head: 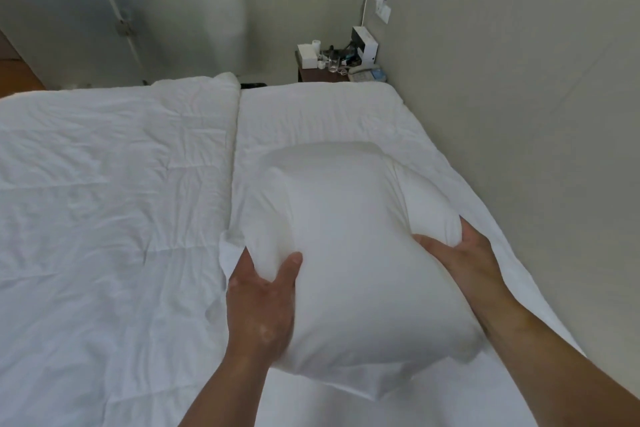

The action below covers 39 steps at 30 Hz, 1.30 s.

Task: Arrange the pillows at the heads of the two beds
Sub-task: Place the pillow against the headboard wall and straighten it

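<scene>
A plump white pillow [346, 253] is held over the white sheet of the bed [311, 114] at its right-hand end, close to the wall. My left hand [259, 298] grips the pillow's left side, thumb on top. My right hand [457, 253] squeezes its right side, fingers pressed into the fabric. A white duvet [104, 201] covers the left part of the bed, and its folded edge runs beside the pillow. Whether the pillow rests on the sheet or hangs just above it is unclear.
A grey wall [519, 114] runs along the bed's right side. Beyond the bed stands a dark nightstand [311, 74] crowded with a telephone, glasses, boxes and cables. A wall switch with a paper tag [382, 12] sits above it. A door [86, 28] is at far left.
</scene>
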Tool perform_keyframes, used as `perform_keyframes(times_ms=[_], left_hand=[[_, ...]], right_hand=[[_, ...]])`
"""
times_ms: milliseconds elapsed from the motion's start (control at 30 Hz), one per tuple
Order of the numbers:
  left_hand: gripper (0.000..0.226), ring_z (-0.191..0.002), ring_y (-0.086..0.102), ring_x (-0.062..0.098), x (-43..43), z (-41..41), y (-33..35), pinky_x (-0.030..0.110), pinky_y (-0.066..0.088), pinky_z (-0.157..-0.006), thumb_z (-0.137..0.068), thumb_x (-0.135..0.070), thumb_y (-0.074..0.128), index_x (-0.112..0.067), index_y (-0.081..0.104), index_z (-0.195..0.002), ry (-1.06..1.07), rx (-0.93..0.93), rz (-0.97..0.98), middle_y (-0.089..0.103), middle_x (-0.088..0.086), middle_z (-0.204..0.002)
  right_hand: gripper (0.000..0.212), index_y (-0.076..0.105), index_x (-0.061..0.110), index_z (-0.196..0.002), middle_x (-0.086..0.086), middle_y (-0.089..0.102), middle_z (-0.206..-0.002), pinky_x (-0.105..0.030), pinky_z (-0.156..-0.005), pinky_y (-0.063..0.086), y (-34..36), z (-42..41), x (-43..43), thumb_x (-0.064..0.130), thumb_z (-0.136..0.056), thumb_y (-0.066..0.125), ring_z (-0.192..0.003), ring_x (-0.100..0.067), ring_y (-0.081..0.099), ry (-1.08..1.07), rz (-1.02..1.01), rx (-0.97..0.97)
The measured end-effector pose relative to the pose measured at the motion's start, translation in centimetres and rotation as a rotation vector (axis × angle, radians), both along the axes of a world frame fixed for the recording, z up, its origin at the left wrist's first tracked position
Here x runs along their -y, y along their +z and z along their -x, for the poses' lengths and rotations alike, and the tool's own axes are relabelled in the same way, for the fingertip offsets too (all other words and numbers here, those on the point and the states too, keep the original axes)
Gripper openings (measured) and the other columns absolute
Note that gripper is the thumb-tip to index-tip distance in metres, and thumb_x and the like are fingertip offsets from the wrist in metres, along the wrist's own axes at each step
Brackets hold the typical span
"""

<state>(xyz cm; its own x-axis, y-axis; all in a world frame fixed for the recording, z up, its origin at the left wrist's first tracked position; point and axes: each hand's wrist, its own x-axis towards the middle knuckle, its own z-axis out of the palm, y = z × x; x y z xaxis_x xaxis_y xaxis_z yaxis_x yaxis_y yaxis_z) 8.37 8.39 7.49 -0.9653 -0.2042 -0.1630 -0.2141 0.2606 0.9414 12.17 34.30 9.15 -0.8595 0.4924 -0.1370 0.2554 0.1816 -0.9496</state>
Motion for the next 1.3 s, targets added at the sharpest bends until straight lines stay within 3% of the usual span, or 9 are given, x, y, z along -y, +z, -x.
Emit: perform_keyframes(times_ms=[167, 367, 467, 733, 833, 1067, 1167, 1233, 1300], left_hand=[[0.059, -0.12, 0.063, 0.021, -4.6, -5.9, 2.7, 0.037, 0.047, -0.104, -0.081, -0.041, 0.076, -0.022, 0.06, -0.135, -0.091, -0.049, -0.05, 0.071, -0.003, -0.125], [0.053, -0.115, 0.063, 0.02, -12.0, -12.8, 4.6, 0.03, 0.043, -0.096, -0.082, -0.033, 0.078, -0.021, 0.062, -0.132, -0.168, -0.046, -0.13, 0.071, -0.004, -0.119], [0.056, -0.115, 0.062, 0.017, -15.6, -15.8, 4.4, 0.031, 0.044, -0.098, -0.082, -0.033, 0.078, -0.022, 0.061, -0.134, -0.194, -0.053, -0.137, 0.07, -0.007, -0.12], [0.064, -0.116, 0.058, 0.012, -24.5, -23.6, -0.5, 0.031, 0.043, -0.103, -0.083, -0.031, 0.079, -0.02, 0.055, -0.142, -0.242, 0.031, -0.086, 0.066, -0.005, -0.13], [0.062, -0.114, 0.057, 0.01, -27.4, -26.3, -3.5, 0.025, 0.04, -0.098, -0.084, -0.024, 0.079, -0.018, 0.055, -0.141, -0.238, 0.087, -0.051, 0.065, -0.005, -0.128], [0.079, -0.136, 0.052, 0.028, -32.2, -33.5, -11.6, 0.034, 0.036, -0.113, -0.085, -0.032, 0.078, -0.012, 0.04, -0.151, -0.254, 0.403, 0.093, 0.057, 0.01, -0.145], [0.075, -0.131, 0.057, 0.032, -33.4, -36.3, -15.1, 0.036, 0.04, -0.109, -0.084, -0.034, 0.078, -0.01, 0.043, -0.146, -0.305, 0.565, 0.14, 0.062, 0.014, -0.137], [0.073, -0.127, 0.059, 0.033, -33.6, -37.6, -16.8, 0.035, 0.041, -0.106, -0.084, -0.038, 0.079, -0.008, 0.045, -0.141, -0.362, 0.679, 0.175, 0.064, 0.017, -0.134], [0.078, -0.126, 0.06, 0.033, -33.3, -38.3, -18.6, 0.034, 0.041, -0.104, -0.08, -0.047, 0.08, -0.008, 0.047, -0.139, -0.442, 0.779, 0.197, 0.065, 0.015, -0.134]], right_hand=[[0.033, 0.073, 0.038, -0.099, 0.027, 0.079, -0.091, -0.027, -0.084, 0.052, 4.1, -7.5, -4.8, 0.017, -0.078, 0.088, -0.088, 0.002, 0.073, -0.105, -0.053, -0.039], [0.038, 0.07, 0.038, -0.098, 0.035, 0.076, -0.083, -0.018, -0.071, 0.053, 7.7, -15.8, -11.5, 0.009, -0.079, 0.086, -0.073, 0.016, 0.069, -0.19, -0.114, -0.096], [0.04, 0.071, 0.04, -0.1, 0.032, 0.077, -0.089, -0.024, -0.082, 0.052, 7.9, -19.5, -15.2, 0.011, -0.077, 0.088, -0.084, 0.008, 0.072, -0.238, -0.143, -0.085], [0.049, 0.073, 0.029, -0.119, 0.014, 0.079, -0.105, -0.033, -0.091, 0.054, 2.3, -27.3, -24.6, 0.014, -0.076, 0.09, -0.098, -0.015, 0.073, -0.269, -0.132, 0.008], [0.052, 0.068, 0.031, -0.122, 0.014, 0.074, -0.108, -0.027, -0.084, 0.053, -1.0, -29.4, -27.6, 0.014, -0.077, 0.089, -0.091, 0.0, 0.072, -0.224, -0.104, 0.075], [0.053, 0.063, 0.04, -0.109, 0.025, 0.067, -0.102, 0.001, -0.068, 0.046, -9.2, -34.7, -33.7, 0.007, -0.077, 0.089, -0.077, 0.027, 0.063, -0.085, -0.062, 0.265], [0.06, 0.062, 0.035, -0.122, 0.024, 0.069, -0.108, -0.014, -0.085, 0.051, -12.8, -37.4, -35.6, 0.014, -0.074, 0.093, -0.09, 0.023, 0.064, -0.021, -0.068, 0.382], [0.069, 0.061, 0.034, -0.131, 0.016, 0.072, -0.117, -0.029, -0.099, 0.05, -15.2, -39.3, -36.4, 0.019, -0.072, 0.094, -0.103, 0.007, 0.068, 0.014, -0.057, 0.462], [0.081, 0.055, 0.029, -0.143, 0.01, 0.067, -0.126, -0.029, -0.101, 0.045, -16.8, -40.9, -36.6, 0.019, -0.072, 0.094, -0.114, -0.011, 0.064, 0.03, -0.05, 0.534]])
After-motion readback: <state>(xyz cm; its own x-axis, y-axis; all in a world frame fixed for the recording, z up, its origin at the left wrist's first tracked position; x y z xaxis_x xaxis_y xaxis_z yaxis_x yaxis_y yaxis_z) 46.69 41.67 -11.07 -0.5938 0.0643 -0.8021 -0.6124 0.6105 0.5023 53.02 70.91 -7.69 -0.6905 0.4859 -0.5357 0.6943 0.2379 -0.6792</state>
